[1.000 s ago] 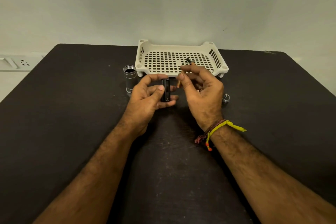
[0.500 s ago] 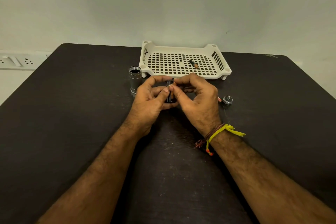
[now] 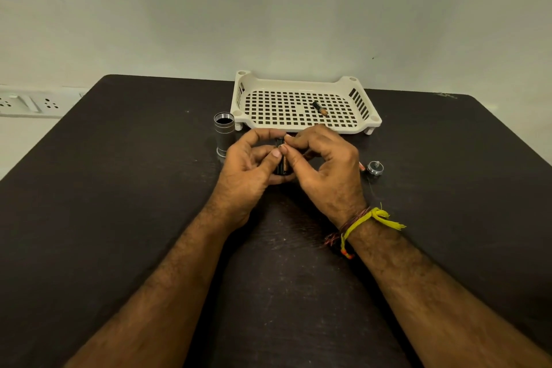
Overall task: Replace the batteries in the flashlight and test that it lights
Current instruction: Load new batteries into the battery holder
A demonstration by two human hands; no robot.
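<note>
My left hand point(image 3: 248, 170) grips a black battery holder point(image 3: 280, 164) upright over the middle of the dark table. My right hand point(image 3: 324, 164) presses a black-and-copper battery point(image 3: 285, 163) against the holder with thumb and fingers. The silver flashlight body point(image 3: 224, 133) stands open end up, left of my hands. Its end cap with a spring point(image 3: 375, 169) lies to the right, and a small reddish piece point(image 3: 361, 165) shows beside my right hand. One more battery point(image 3: 320, 108) lies in the white perforated tray point(image 3: 301, 125) behind my hands.
The dark table point(image 3: 119, 218) reaches to a plain wall at the back. A white socket strip point(image 3: 27, 103) is on the wall at the far left.
My right hand came back from over the tray, leaving a battery in it, and joined my left hand at the holder. It now pushes a battery against the holder.
</note>
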